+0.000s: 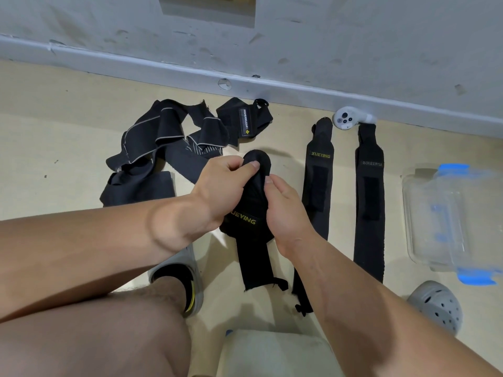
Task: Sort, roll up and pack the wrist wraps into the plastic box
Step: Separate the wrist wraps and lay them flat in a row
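L hand (223,183) & R hand (285,210) both gripping black wrap (251,213), pinching its top; box (435,213) sitting to right on floor (68,131).

A black fabric wrist wrap with yellow XUEYING lettering (251,210) hangs mid-frame, its top curled over. Right of it, two black wraps, one XUEYING (317,186), one BOKEERSI (369,202), lie flat, parallel. A tangled black pile (163,148) sits upper left; a clear plastic box with blue clips (446,221) sits at right edge.

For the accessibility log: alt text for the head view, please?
Both hands, left hand and right hand, grip a black XUEYING wrist wrap above the floor. Two wraps lie flat alongside, tangled wraps left, clear plastic box right.
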